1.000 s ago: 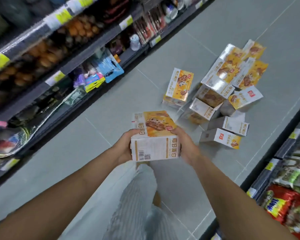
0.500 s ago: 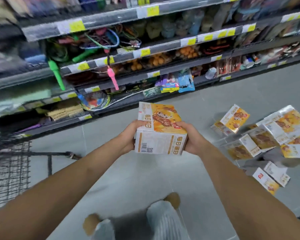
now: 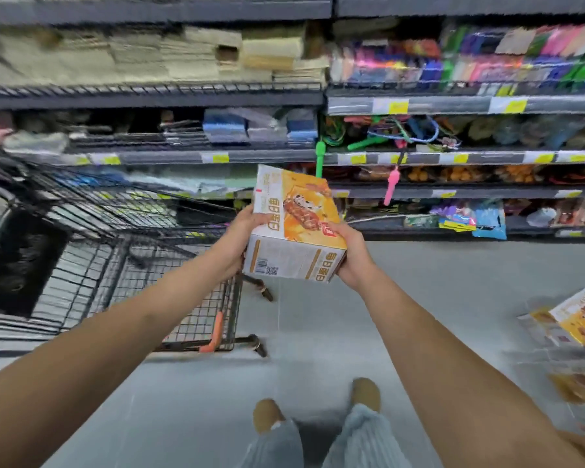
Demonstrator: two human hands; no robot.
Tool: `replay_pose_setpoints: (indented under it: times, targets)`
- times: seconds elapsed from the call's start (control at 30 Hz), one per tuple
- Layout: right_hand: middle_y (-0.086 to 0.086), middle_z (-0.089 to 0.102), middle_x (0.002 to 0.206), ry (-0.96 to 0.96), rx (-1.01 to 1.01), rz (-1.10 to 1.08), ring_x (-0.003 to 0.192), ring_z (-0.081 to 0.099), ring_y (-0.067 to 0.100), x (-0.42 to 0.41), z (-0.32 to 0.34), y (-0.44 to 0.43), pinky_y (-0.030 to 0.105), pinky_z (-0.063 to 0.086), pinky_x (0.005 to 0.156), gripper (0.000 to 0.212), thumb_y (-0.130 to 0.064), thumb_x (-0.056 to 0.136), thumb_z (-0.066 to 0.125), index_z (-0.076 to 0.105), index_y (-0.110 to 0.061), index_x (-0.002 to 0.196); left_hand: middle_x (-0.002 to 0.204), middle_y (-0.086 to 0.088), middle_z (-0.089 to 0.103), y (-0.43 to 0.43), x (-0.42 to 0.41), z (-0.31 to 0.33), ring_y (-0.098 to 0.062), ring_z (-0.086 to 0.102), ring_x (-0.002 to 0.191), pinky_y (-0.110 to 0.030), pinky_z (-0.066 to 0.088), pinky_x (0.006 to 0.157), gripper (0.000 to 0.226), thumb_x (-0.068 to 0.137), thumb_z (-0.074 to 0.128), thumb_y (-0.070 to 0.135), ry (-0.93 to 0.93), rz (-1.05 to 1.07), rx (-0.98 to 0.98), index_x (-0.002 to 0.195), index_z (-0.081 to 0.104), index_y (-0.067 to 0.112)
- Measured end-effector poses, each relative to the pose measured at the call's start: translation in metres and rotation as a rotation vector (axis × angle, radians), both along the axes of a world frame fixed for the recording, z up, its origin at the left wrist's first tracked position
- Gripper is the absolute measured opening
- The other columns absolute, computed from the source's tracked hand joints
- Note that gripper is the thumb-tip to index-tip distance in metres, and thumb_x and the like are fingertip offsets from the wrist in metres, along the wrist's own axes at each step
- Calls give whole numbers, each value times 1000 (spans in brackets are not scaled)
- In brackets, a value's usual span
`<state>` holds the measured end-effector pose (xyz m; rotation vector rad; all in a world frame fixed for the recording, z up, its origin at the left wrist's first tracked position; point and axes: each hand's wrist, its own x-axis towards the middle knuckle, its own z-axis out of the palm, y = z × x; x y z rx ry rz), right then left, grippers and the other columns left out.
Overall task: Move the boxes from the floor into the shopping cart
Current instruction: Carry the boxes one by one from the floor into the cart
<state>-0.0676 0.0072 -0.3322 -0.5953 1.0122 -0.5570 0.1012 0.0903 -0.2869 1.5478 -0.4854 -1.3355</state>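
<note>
While both hands are clamped on it, the box (image 3: 298,228) hangs in mid-air in the middle of the view, in front of the shelves (image 3: 453,157) and just right of the shopping cart (image 3: 115,265). It's tilted, far end higher than the near end, with the orange picture face up and a white side with a barcode and QR code facing the camera.

The left hand (image 3: 240,238) grips the left side, thumb lying over the top edge and the rest of the fingers tucked out of sight behind or under the box. The right hand (image 3: 352,255) holds the near right corner, thumb pressed on the orange face and palm cupping the side.

The cart is a black wire one and takes up the left side, its right end near the left forearm. There's a dark shape (image 3: 21,265) inside it on the far left, too blurry to tell what it is, and no box in the part of the basket that shows.

The other boxes (image 3: 578,319) are down on the grey floor (image 3: 318,332) at the right edge, well apart from the cart, same orange and white print, lying at odd angles and pretty smeared by blur.

On the shelves a green handle (image 3: 319,157) and a pink handle (image 3: 390,184) dangle just behind the held box. Near the bottom edge you can see tan shoes (image 3: 267,417) and pale ribbed trousers (image 3: 362,437).
</note>
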Motion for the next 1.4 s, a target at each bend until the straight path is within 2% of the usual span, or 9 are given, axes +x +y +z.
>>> replay_pose_setpoints:
  times: [0.13,0.3,0.5,0.67,0.77,0.93,1.13,1.23,1.4]
  targets:
    - [6,70,91,-20,-49,114,75,65,20,78,16,20,31,52,70,15,-13,96,48,59,-16,105,108,-7,69,42,67,14,-22,65,84,-34,51,75,29,92,49,16,-31,128,-14,121,54,17]
    - [-1,74,73,27,-33,382,64,70,14,156,18,34,29,51,65,12,-21,97,50,61,-19,98,72,5,74,90,128,7,-11,68,59,-26,51,59,8,91,52,17,78,314,-26,95,56,23]
    - [-2,75,72,126,-44,756,63,70,11,252,-11,53,30,52,75,19,-33,98,51,65,-20,94,99,-9,72,148,187,-23,-23,69,78,-33,55,70,64,59,71,27,157,510,-22,120,57,13]
    - [3,74,99,210,1,921,91,68,21,313,-42,76,42,46,101,40,-45,88,61,59,-22,121,107,-11,69,179,229,-59,-28,66,87,-39,53,78,44,77,62,23,224,611,36,119,55,17]
    - [5,73,87,256,38,930,82,67,23,347,-65,80,38,50,88,28,-38,92,60,62,-19,113,107,-12,68,188,263,-77,-26,65,85,-37,52,72,42,84,59,21,241,605,94,125,51,15]
    - [13,62,108,316,163,936,97,56,23,392,-107,89,52,34,111,32,-48,83,67,62,-22,102,116,-16,66,199,333,-108,-28,66,88,-38,54,75,77,64,69,30,290,453,183,135,46,13]
    - [7,70,94,452,259,884,102,61,28,464,-160,108,49,40,107,27,-45,95,54,62,-19,92,88,-6,75,200,419,-159,-20,72,72,-33,56,71,36,77,57,18,428,356,206,113,56,14]
    - [11,73,107,503,232,841,107,66,31,495,-191,113,50,45,102,34,-49,88,61,64,-18,101,83,-3,74,198,456,-189,-19,70,71,-37,52,78,17,92,50,16,413,344,295,108,56,18]
    - [7,75,103,569,184,680,97,71,28,542,-245,125,53,54,90,57,-50,78,73,54,-23,125,103,-10,68,192,505,-237,-27,65,90,-43,50,92,37,94,51,16,135,289,461,130,49,9]
